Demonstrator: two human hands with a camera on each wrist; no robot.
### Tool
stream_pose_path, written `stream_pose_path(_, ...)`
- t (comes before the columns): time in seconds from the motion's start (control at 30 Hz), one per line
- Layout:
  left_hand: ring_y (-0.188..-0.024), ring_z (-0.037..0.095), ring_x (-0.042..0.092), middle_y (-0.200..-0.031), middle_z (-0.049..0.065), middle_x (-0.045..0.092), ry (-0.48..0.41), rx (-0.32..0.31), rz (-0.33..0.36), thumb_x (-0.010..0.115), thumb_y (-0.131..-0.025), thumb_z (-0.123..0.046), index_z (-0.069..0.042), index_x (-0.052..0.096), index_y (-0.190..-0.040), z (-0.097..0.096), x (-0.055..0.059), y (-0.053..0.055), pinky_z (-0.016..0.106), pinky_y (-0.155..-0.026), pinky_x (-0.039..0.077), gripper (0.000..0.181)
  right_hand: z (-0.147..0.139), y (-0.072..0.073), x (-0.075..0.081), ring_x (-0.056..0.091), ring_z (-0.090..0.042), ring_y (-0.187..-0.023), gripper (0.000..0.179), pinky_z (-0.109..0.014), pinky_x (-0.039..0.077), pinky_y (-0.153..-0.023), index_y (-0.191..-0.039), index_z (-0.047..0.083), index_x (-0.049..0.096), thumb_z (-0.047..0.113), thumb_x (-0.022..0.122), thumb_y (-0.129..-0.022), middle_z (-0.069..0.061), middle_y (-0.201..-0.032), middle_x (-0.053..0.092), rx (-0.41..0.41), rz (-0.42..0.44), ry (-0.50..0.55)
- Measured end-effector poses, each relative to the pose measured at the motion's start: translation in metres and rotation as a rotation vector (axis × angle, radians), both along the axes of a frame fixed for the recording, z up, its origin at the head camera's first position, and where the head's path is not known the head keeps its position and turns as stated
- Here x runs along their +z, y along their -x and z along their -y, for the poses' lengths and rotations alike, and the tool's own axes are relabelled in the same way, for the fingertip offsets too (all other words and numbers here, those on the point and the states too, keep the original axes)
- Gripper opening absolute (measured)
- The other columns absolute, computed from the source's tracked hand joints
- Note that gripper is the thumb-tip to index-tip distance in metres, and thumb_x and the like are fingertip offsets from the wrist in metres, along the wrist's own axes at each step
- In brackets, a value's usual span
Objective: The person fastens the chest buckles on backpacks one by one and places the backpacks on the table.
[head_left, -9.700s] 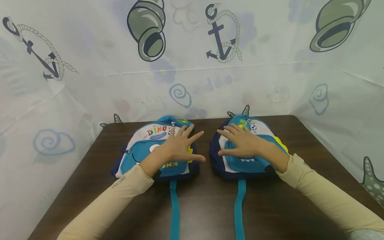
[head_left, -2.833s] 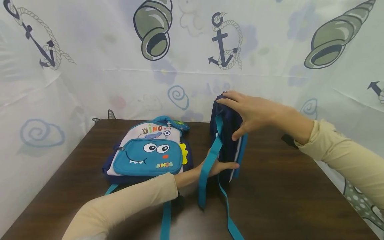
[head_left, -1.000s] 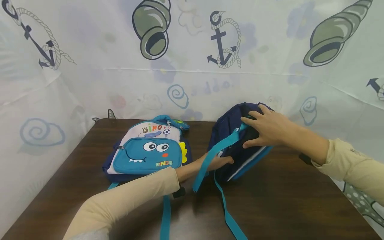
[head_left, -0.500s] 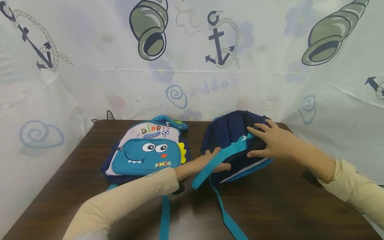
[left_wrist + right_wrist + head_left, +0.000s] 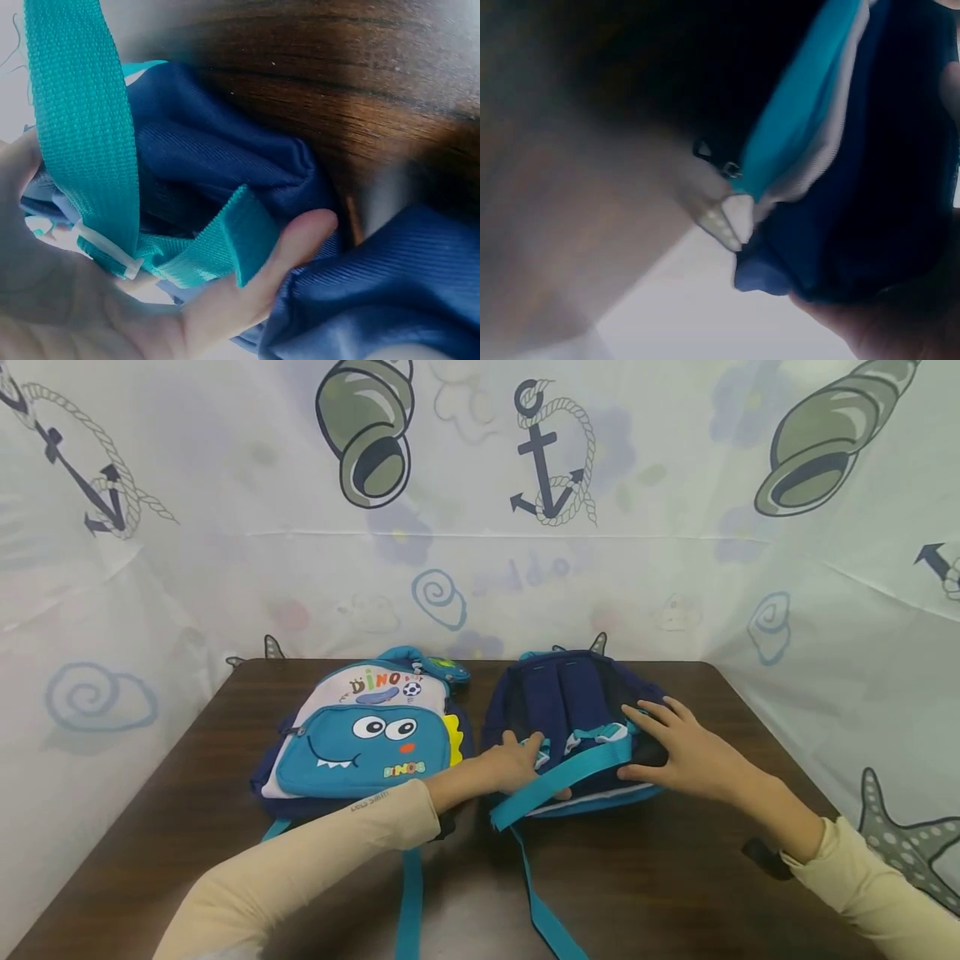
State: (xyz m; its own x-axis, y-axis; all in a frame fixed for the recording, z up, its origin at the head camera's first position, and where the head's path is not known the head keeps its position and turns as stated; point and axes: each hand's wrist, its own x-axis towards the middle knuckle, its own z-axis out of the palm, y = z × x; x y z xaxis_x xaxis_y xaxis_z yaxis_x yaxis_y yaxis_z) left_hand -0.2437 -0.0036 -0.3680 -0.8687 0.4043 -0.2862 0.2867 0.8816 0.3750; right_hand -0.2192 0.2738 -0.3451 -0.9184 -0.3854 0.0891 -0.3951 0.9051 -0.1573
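Observation:
Two children's backpacks lie side by side on the dark wooden table. The right backpack (image 5: 555,693) is face down, its navy back panel and shoulder straps up. My left hand (image 5: 513,766) rests on its near left side, fingers spread; a teal strap (image 5: 570,777) crosses in front of it. In the left wrist view, the thumb (image 5: 304,232) lies straight by the strap's end. My right hand (image 5: 686,752) touches the right side with fingers spread. The right wrist view shows a zipper pull (image 5: 731,170) by the teal and white edge. The left backpack (image 5: 367,735) lies dinosaur face up.
A second teal strap (image 5: 551,918) runs from the right backpack toward the near edge. The left backpack's strap (image 5: 409,902) hangs forward too. Printed white cloth (image 5: 480,468) hangs behind the table (image 5: 645,885) and along both sides.
The right backpack has gone from lying dinosaur face up, through standing on edge between both hands, to lying back panel up. In the last second my right hand lowered with it. The left backpack stays put.

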Motion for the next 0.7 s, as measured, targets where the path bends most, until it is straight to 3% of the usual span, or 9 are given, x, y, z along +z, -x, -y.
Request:
stream_pose_path(0.13,-0.098,0.030,0.059,-0.149,0.024,0.036,0.044,-0.005,-0.012,0.067,-0.085,-0.063,-0.022,0.025,-0.158,-0.003,0.000,-0.002,0.037,-0.076,0.052,0.094,-0.010,-0.002,-0.026,0.015,-0.053,-0.147,0.099,-0.077,0.037,-0.096,-0.158,0.019,0.030,0.069,0.067,-0.081,-0.019,-0.162,0.027,0.005,0.001,0.079)
stream_pose_path(0.23,-0.096,0.028,0.060,-0.149,0.024,0.035,0.092,-0.017,-0.036,0.064,-0.088,-0.061,-0.022,0.025,-0.158,-0.005,0.001,-0.006,0.038,-0.081,0.053,0.090,-0.016,-0.001,-0.043,0.016,-0.054,-0.147,0.097,-0.077,0.036,-0.097,-0.157,0.019,0.030,0.063,0.072,-0.081,-0.019,-0.161,0.028,0.025,-0.029,0.124)
stream_pose_path(0.43,-0.106,0.030,0.061,-0.151,0.023,0.037,0.172,-0.038,-0.090,0.063,-0.082,-0.072,-0.022,0.025,-0.159,-0.008,0.004,-0.010,0.044,-0.091,0.054,0.100,-0.025,-0.001,-0.070,0.014,-0.054,-0.147,0.095,-0.077,0.036,-0.098,-0.159,0.022,0.026,0.046,0.078,-0.083,-0.020,-0.161,0.026,0.049,-0.045,0.188)
stream_pose_path(0.53,-0.110,0.029,0.061,-0.151,0.021,0.038,0.198,-0.051,-0.118,0.063,-0.080,-0.075,-0.022,0.024,-0.159,-0.010,0.005,-0.013,0.046,-0.093,0.053,0.103,-0.029,-0.002,-0.077,0.011,-0.054,-0.147,0.093,-0.078,0.036,-0.096,-0.159,0.022,0.023,0.039,0.077,-0.085,-0.021,-0.162,0.020,0.062,-0.017,0.196)
stream_pose_path(0.7,-0.106,0.031,0.064,-0.146,0.019,0.047,0.287,-0.087,-0.232,0.055,-0.081,-0.080,-0.023,0.025,-0.159,-0.012,0.003,-0.020,0.048,-0.096,0.053,0.101,-0.035,-0.003,-0.075,0.007,-0.057,-0.147,0.093,-0.079,0.036,-0.094,-0.160,0.022,0.020,0.049,0.072,-0.087,-0.023,-0.164,0.015,0.090,0.060,0.158)
